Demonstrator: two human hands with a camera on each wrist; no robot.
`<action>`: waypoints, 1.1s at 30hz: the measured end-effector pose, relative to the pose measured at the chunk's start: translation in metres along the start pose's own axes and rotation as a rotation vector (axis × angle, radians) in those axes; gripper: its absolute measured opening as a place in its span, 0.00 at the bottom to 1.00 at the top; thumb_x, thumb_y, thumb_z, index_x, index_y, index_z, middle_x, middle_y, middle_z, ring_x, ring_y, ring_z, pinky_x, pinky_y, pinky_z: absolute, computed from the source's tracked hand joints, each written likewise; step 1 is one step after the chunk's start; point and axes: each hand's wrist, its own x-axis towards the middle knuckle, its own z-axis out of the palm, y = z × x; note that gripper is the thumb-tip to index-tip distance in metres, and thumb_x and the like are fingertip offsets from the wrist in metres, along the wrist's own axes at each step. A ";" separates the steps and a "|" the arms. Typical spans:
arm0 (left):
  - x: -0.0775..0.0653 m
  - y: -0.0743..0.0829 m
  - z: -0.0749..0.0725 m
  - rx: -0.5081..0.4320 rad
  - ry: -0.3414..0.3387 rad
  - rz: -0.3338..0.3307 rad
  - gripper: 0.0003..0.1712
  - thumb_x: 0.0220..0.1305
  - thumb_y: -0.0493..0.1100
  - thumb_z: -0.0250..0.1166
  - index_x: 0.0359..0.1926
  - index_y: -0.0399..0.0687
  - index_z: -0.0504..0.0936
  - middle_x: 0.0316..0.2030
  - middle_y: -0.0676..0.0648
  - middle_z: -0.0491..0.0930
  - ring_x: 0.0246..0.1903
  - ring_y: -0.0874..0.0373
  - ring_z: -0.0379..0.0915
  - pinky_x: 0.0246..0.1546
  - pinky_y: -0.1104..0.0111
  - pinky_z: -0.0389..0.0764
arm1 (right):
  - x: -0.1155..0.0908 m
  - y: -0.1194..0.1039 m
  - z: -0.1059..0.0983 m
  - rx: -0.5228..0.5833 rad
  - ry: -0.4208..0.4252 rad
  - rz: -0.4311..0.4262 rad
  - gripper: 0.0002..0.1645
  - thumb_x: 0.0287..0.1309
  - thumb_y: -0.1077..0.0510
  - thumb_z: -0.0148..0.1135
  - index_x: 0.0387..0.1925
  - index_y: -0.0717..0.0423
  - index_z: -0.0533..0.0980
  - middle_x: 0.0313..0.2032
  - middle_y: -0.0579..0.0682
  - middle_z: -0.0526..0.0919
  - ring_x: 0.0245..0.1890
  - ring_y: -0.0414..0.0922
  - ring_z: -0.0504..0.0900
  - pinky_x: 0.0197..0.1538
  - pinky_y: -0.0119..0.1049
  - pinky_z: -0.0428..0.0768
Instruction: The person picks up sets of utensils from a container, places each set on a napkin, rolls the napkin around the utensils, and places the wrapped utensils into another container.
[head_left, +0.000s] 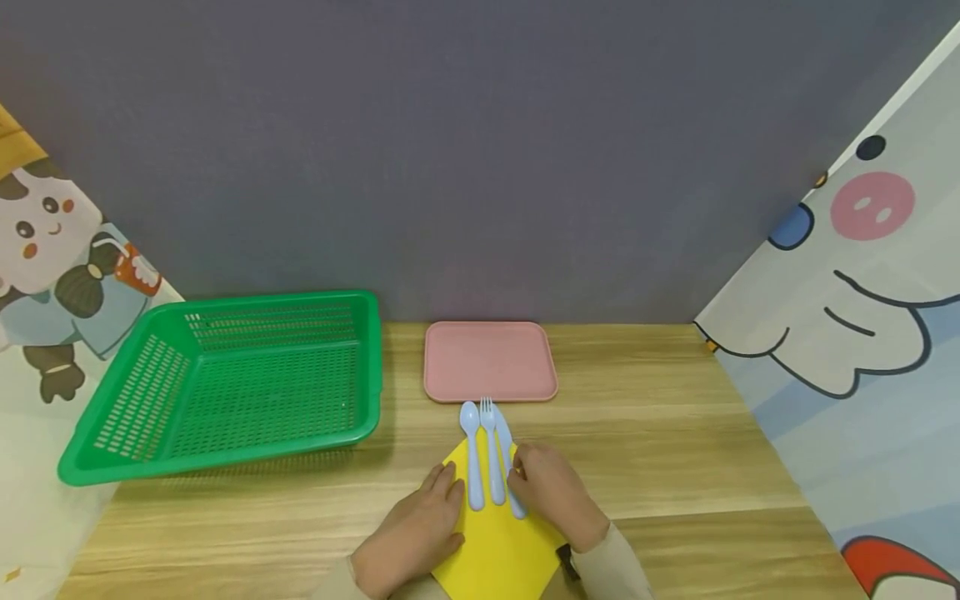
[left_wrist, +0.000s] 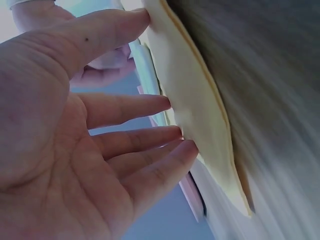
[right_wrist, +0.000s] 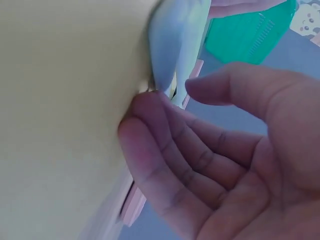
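A yellow square cloth (head_left: 498,554), turned cornerwise, lies on the table. On it, side by side, are a light blue spoon (head_left: 474,467), fork (head_left: 492,467) and knife (head_left: 517,506), their upper ends reaching past the cloth's far corner. My right hand (head_left: 551,492) is at the knife, with its fingers curled beside it and the thumb across from them. In the right wrist view the fingertips (right_wrist: 150,107) rest against the cloth. On the left edge of the cloth lies my left hand (head_left: 420,529), its extended fingertips (left_wrist: 172,142) touching the cloth.
A pink tray (head_left: 490,362) lies just beyond the cutlery, against the grey back wall. To the left stands a green perforated basket (head_left: 367,425). Cartoon-printed panels flank the wooden table (head_left: 660,450) on both sides.
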 end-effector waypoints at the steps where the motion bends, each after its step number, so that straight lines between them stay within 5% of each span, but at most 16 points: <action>1: -0.002 0.000 0.000 0.004 0.005 0.002 0.36 0.57 0.48 0.74 0.58 0.28 0.75 0.61 0.29 0.69 0.62 0.35 0.67 0.59 0.55 0.76 | -0.003 0.001 -0.001 -0.001 0.008 -0.015 0.05 0.52 0.65 0.64 0.25 0.59 0.76 0.20 0.42 0.70 0.21 0.38 0.67 0.24 0.31 0.71; 14: -0.028 -0.003 -0.001 0.023 0.002 0.021 0.32 0.57 0.46 0.74 0.57 0.32 0.78 0.62 0.32 0.70 0.61 0.39 0.70 0.50 0.56 0.82 | -0.042 0.018 -0.008 -0.060 -0.023 -0.213 0.12 0.52 0.60 0.75 0.38 0.58 0.81 0.38 0.46 0.76 0.36 0.40 0.75 0.41 0.36 0.81; 33: -0.029 0.000 0.001 -0.014 0.003 -0.007 0.32 0.56 0.46 0.74 0.58 0.32 0.77 0.62 0.32 0.70 0.62 0.39 0.69 0.50 0.55 0.82 | -0.045 0.017 -0.001 -0.072 0.023 -0.181 0.10 0.56 0.57 0.72 0.38 0.55 0.80 0.35 0.43 0.72 0.33 0.38 0.68 0.36 0.32 0.77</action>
